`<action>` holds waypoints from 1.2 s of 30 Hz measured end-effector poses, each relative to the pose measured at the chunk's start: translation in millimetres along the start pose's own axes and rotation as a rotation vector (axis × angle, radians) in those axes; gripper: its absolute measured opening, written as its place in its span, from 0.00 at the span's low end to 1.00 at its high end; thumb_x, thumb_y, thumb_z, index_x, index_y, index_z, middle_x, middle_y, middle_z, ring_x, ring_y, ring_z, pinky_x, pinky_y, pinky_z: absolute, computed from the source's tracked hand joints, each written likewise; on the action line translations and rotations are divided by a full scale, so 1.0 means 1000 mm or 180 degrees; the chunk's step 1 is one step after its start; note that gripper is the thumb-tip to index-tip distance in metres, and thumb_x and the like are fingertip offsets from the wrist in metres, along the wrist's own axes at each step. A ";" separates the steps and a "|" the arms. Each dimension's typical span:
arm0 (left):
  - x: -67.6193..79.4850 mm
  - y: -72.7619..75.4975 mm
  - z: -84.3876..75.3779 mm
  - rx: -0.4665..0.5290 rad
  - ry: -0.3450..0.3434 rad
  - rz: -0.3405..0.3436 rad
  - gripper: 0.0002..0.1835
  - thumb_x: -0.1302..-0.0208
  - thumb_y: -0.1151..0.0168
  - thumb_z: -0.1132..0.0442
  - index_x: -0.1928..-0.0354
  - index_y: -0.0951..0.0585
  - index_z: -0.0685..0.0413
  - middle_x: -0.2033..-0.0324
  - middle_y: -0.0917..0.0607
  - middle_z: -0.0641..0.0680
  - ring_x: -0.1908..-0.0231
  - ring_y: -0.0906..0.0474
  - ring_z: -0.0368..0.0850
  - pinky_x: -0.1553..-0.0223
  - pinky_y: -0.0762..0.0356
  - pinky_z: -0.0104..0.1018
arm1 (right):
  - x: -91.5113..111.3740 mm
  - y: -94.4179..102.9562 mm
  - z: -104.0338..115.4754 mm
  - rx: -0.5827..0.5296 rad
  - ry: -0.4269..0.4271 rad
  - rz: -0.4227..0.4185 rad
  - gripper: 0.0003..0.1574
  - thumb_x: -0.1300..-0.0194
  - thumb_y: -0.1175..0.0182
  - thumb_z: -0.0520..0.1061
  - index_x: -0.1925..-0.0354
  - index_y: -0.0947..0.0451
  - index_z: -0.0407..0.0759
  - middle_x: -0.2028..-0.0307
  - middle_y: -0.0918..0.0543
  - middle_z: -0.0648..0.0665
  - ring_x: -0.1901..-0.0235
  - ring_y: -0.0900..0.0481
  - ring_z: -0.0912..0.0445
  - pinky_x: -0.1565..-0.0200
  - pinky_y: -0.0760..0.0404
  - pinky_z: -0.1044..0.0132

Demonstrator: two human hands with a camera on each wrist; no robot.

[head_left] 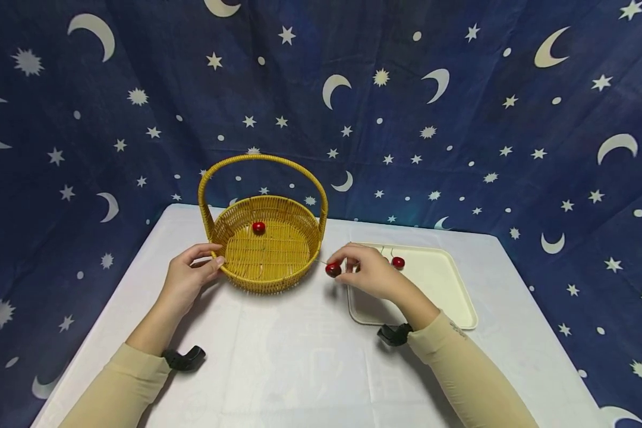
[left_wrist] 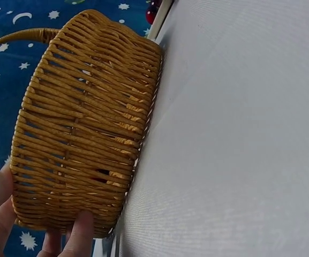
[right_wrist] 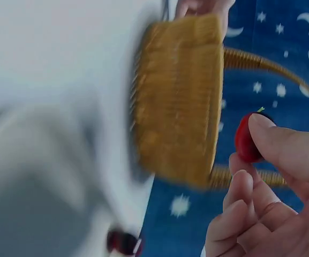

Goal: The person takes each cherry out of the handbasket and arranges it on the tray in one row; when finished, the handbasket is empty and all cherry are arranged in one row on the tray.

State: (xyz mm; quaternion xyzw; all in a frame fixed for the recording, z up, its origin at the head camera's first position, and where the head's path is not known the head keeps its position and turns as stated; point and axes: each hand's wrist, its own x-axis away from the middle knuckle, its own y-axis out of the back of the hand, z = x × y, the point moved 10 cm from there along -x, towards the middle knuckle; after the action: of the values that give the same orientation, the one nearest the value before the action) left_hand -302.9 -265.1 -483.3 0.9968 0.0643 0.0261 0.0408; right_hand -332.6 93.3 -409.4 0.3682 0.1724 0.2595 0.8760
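Observation:
A yellow woven basket (head_left: 267, 279) with a tall arched handle stands on the table, one red cherry (head_left: 258, 227) lying inside toward its back. My left hand (head_left: 187, 276) grips the basket's left rim between thumb and fingers; the left wrist view shows fingers against the weave (left_wrist: 84, 123). Between basket and tray, my right hand (head_left: 371, 270) pinches a dark red cherry (head_left: 333, 270) with thumb and fingertips, just off the basket's right side. In the right wrist view that held cherry (right_wrist: 245, 140) shows a short piece of green stem.
A cream rectangular tray (head_left: 438, 291) lies right of the basket, partly under my right hand. On it rests another cherry (head_left: 398, 263), with a further stem beside it, its fruit mostly hidden by the hand. A blue starry cloth (head_left: 385, 148) hangs behind the white table (head_left: 299, 368).

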 end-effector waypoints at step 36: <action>0.001 0.000 0.001 -0.0002 0.0041 -0.0047 0.26 0.25 0.30 0.63 0.30 0.22 0.63 0.42 0.26 0.55 0.56 0.16 0.31 0.50 0.08 0.28 | 0.083 0.091 -0.199 0.0467 -0.1593 -0.0632 0.21 0.32 0.27 0.40 0.42 0.16 0.39 0.51 0.16 0.31 0.61 0.15 0.48 0.67 0.16 0.64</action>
State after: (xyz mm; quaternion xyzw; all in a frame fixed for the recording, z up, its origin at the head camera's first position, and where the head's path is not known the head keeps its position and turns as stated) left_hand -302.1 -265.0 -484.5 0.9960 0.0720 0.0323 0.0409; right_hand -393.6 306.3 -484.8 0.4645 0.0042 0.0602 0.8835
